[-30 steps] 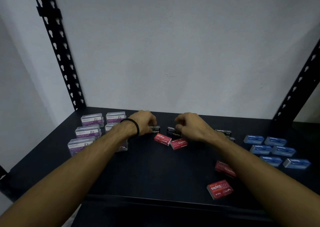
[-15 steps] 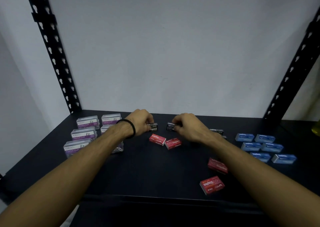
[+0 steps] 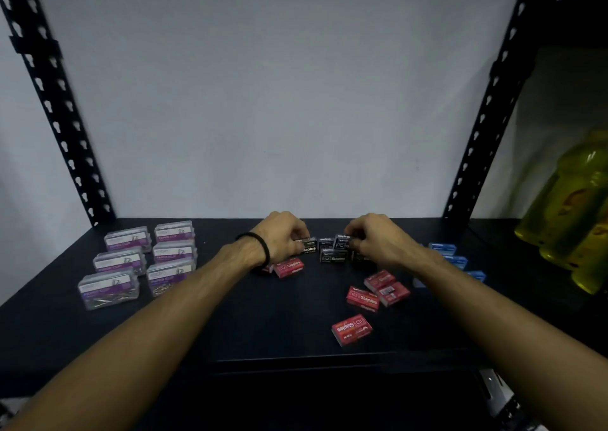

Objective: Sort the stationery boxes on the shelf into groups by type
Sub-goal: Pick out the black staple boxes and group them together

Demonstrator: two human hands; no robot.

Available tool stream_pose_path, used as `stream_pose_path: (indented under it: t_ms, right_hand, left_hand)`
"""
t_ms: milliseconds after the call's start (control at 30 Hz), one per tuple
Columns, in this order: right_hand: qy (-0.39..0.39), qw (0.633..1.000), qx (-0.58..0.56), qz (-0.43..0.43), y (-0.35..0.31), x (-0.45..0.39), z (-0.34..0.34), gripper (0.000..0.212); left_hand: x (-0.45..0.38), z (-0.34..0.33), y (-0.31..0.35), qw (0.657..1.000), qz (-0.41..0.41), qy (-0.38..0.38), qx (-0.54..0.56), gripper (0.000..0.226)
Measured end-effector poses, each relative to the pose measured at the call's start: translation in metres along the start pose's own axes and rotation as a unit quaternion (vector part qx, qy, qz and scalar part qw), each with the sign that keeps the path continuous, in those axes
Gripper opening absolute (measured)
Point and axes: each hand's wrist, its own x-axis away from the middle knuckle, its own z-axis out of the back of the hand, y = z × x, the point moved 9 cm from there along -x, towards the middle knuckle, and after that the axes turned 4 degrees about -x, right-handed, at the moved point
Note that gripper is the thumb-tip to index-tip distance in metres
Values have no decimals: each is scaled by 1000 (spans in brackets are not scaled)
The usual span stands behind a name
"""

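Note:
Both hands reach to the back middle of the black shelf (image 3: 230,325). My left hand (image 3: 283,236) pinches a black staples box (image 3: 307,245). My right hand (image 3: 375,236) pinches another black staples box (image 3: 342,242), which sits on top of other black boxes (image 3: 333,257). Red staples boxes lie scattered: one by my left wrist (image 3: 289,267), three at centre right (image 3: 378,290), and one near the front edge (image 3: 351,329). Clear paper clip boxes with purple labels (image 3: 141,261) stand grouped at the left. Blue boxes (image 3: 454,259) lie at the right, partly hidden by my right forearm.
Black perforated uprights stand at the back left (image 3: 56,108) and back right (image 3: 487,108) of the shelf, against a white wall. Yellow-green bottles (image 3: 579,216) sit beyond the right upright. The shelf's front edge (image 3: 329,360) runs just below the nearest red box.
The view has shifted right, revealing the yellow bottles. More black boxes now sit clustered between my hands, and my right hand holds one on top of them. Red boxes now lie grouped at centre right.

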Motion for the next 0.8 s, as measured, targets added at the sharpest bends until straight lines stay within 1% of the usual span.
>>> stream_pose_path:
  t_ms: [200,367,467,800]
  right_hand:
    - [-11,999,22,-20,25,18,3,20]
    - [-26,999,31,-28,35,22,-6,21]
    - [-39,998,36,-32,40,22,-14,22]
    - [-44,998,43,-32,49,24,-23,24]
  left_hand:
    - [-9,-26,27,1000,-13,-8,-5,25]
    - [-13,-43,42,999,-24,-15,-21,25]
    - [-15,-51,45,999,-27,-22,-29,26]
    - [-17,-64,48,998,-25,-38,-43,30]
